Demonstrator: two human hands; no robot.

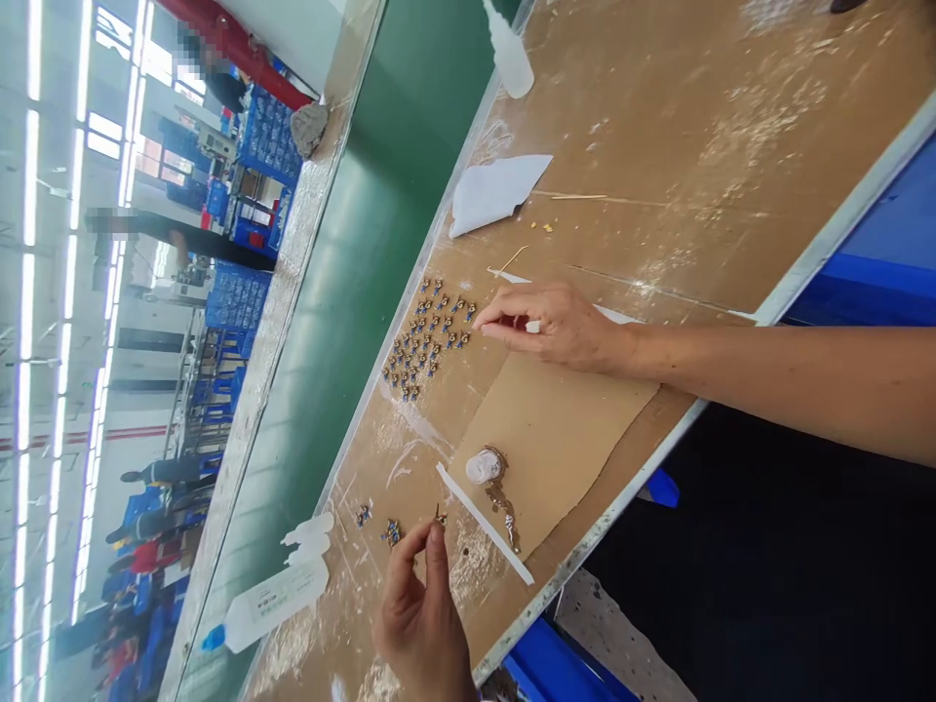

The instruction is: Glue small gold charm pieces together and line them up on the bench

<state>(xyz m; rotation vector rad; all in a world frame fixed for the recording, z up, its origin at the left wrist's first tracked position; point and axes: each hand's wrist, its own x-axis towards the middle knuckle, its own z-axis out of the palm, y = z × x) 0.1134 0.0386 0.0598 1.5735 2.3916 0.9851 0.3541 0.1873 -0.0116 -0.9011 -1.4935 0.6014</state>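
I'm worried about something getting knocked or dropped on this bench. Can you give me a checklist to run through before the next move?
1. Left hand has a grip on its small piece: ok, pinched between thumb and finger.
2. Right hand is holding something: cannot tell; its fingertips are by the edge of the laid-out pieces.
3. Laid-out pieces are spread rather than heaped: ok, in loose rows.
4. Pieces in the small cluster near the left hand are separated: not ok, bunched together.
5. Blue cap is on the large bottle: ok.
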